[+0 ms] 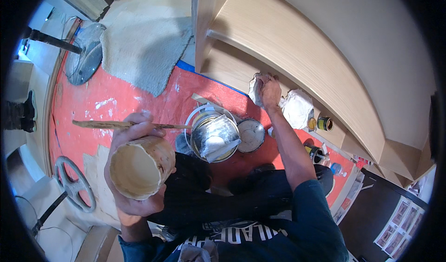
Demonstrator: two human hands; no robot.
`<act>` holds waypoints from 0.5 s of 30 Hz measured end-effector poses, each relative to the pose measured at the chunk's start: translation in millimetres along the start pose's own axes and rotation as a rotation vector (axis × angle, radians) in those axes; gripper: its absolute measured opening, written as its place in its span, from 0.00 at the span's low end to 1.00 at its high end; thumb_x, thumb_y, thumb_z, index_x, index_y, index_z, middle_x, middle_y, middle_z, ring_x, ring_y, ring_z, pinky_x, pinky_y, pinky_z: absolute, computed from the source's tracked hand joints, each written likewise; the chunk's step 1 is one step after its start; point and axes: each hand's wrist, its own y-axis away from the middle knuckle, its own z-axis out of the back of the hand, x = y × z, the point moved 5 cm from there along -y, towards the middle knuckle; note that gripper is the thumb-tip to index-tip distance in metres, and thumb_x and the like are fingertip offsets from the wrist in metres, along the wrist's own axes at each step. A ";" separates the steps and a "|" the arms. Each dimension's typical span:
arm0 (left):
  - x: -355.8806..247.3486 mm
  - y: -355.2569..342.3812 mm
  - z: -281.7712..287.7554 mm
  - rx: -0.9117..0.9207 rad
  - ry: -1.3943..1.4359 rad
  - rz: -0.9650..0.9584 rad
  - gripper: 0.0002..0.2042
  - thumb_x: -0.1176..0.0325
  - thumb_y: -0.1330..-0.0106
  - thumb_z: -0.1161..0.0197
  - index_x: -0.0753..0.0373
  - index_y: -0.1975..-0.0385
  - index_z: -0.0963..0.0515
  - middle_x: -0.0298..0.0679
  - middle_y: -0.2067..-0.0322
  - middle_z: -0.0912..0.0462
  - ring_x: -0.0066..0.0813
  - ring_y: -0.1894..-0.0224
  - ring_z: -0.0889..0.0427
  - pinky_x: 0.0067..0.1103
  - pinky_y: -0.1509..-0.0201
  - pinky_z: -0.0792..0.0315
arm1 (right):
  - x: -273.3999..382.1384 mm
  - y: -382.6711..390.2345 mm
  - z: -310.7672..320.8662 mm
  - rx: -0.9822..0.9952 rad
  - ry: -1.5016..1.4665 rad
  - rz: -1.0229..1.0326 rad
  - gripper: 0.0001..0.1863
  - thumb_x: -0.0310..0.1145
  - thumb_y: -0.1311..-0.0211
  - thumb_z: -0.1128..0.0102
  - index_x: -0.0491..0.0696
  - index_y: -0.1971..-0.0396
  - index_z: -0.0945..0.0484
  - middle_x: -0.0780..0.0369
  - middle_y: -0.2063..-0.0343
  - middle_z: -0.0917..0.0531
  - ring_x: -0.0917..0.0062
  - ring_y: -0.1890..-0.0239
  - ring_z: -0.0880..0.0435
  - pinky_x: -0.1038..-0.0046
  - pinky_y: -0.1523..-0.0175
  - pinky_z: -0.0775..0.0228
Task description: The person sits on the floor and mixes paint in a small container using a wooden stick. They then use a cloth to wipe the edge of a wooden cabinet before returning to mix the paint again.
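My left hand (134, 169) is wrapped round a cream-smeared cup (137, 171) that holds pale, cream-coloured liquid. A thin wooden stick (104, 124) lies across the same hand, pinched by its upper fingers and pointing left and right. Out in front, my right arm reaches to the pale wooden shelf unit (260, 20). There my right hand (270, 91) is closed on a crumpled whitish rag (254, 89) at the lower shelf. Between my arms stands an open metal paint can (197, 143), with a crinkled silvery sheet (216, 137) over part of its mouth.
A round lidded tin (251, 135) sits beside the can. Right of my forearm are a white cloth bundle (297, 108), small open tins (325, 123) and a plastic bottle (338, 169). Red sheeting (116, 99) covers the floor, with a grey mat (144, 53) and round stand bases (74, 183) at left.
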 end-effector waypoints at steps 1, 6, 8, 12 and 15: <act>1.1 -0.5 -0.3 -0.001 0.025 -0.004 0.38 0.55 0.53 0.29 0.71 0.41 0.25 0.47 0.53 0.17 0.45 0.36 0.26 0.42 0.27 0.38 | 2.4 -1.4 -2.5 -0.009 -0.009 0.008 0.10 0.31 0.38 0.37 0.57 0.59 0.11 0.60 0.57 0.12 0.57 0.52 0.16 0.58 0.49 0.21; -3.3 -3.2 -4.4 0.008 0.015 -0.007 0.38 0.55 0.54 0.29 0.70 0.42 0.24 0.46 0.54 0.16 0.45 0.35 0.27 0.42 0.27 0.38 | 6.4 -2.7 -8.0 -0.014 -0.012 0.076 0.12 0.28 0.39 0.37 0.56 0.58 0.11 0.61 0.55 0.12 0.58 0.52 0.16 0.57 0.44 0.22; -5.1 -5.5 -4.2 0.012 -0.027 -0.093 0.37 0.56 0.54 0.29 0.70 0.42 0.24 0.46 0.54 0.16 0.45 0.35 0.27 0.42 0.27 0.38 | 8.3 5.6 -1.6 -0.008 -0.027 0.058 0.13 0.28 0.40 0.37 0.56 0.58 0.11 0.61 0.56 0.12 0.58 0.53 0.17 0.59 0.41 0.24; -1.6 -1.8 -6.4 0.024 -0.033 0.015 0.40 0.52 0.49 0.26 0.68 0.37 0.27 0.44 0.51 0.17 0.41 0.38 0.24 0.37 0.30 0.33 | 16.6 4.0 -8.2 -0.068 0.009 0.128 0.12 0.29 0.41 0.35 0.58 0.59 0.11 0.62 0.56 0.13 0.59 0.54 0.18 0.60 0.44 0.22; -7.1 -4.6 -10.0 0.022 0.007 0.003 0.37 0.57 0.53 0.30 0.70 0.41 0.24 0.46 0.51 0.16 0.45 0.35 0.27 0.42 0.27 0.38 | 30.0 -2.8 -15.0 -0.045 0.004 0.096 0.11 0.28 0.42 0.37 0.58 0.63 0.11 0.66 0.58 0.14 0.63 0.53 0.18 0.63 0.48 0.20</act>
